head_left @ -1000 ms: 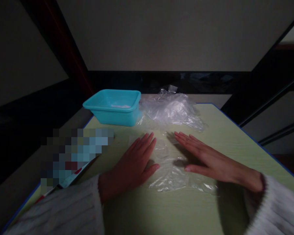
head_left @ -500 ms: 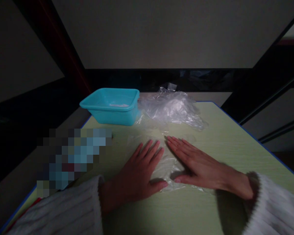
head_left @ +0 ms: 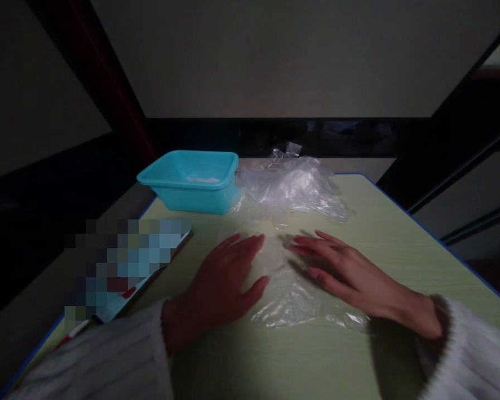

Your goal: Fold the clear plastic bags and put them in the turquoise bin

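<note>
A clear plastic bag (head_left: 289, 300) lies flat and slightly wrinkled on the table between my two hands. At its left side is my left hand (head_left: 225, 280), fingers stretched out and thumb apart, holding nothing. My right hand (head_left: 345, 272) hovers over the bag's right side with its fingers spread and slightly bent, a shadow beneath it. Whether the left fingers still touch the plastic I cannot tell.
A turquoise plastic basin (head_left: 195, 194) stands at the back left of the pale green table (head_left: 400, 239). Beside it is a crumpled heap of clear plastic bags (head_left: 300, 186). A blurred-out flat object (head_left: 137, 266) lies along the left edge.
Both hands have come up from the flat bag and moved apart, left hand leftward, right hand rightward. More of the bag's near part shows. Basin and heap stay put.
</note>
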The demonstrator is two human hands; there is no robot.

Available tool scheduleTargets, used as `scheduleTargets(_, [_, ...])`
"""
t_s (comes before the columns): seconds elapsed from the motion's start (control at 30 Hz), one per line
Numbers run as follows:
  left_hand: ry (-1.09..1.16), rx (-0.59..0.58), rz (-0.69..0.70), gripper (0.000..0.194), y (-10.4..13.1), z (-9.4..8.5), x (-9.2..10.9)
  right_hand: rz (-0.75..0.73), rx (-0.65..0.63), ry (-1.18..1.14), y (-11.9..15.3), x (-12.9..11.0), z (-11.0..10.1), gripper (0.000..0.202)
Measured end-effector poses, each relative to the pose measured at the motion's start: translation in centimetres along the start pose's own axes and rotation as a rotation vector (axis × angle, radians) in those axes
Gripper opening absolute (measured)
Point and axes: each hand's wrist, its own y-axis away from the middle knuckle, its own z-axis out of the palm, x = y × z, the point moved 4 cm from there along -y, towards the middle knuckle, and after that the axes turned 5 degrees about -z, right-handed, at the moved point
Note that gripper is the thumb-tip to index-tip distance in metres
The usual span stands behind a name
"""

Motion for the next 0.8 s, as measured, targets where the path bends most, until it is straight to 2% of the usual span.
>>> scheduleTargets(0.07, [-0.001,0.070,0.068,0.031,-0.2,-0.7,-0.1,-0.011,0.006,0.006,-0.1,-0.1,-0.2,0.033])
scheduleTargets(0.17, [-0.019,0.041,0.196,0.024,-0.4,-0.7,0.0,-0.012,-0.013,0.033,-0.2,-0.2,-0.2,0.031])
scheduleTargets(0.37, [-0.021,-0.017,0.305,0.024,-0.1,-0.5,0.7,0.009,-0.004,0.078,-0.4,0.0,-0.1,0.031])
scheduleTargets(0.53, [0.036,-0.036,0.381,0.028,0.2,-1.0,2.4,0.005,-0.001,0.111,-0.5,0.0,-0.2,0.030])
scheduleTargets(0.63, [0.077,-0.091,0.381,0.030,0.3,-1.0,3.2,-0.001,-0.001,0.110,-0.5,0.0,-0.1,0.030])
scheduleTargets(0.8, [0.139,-0.266,0.363,0.025,0.6,-0.4,3.9,-0.020,-0.024,0.086,-0.5,-0.2,0.2,0.033])
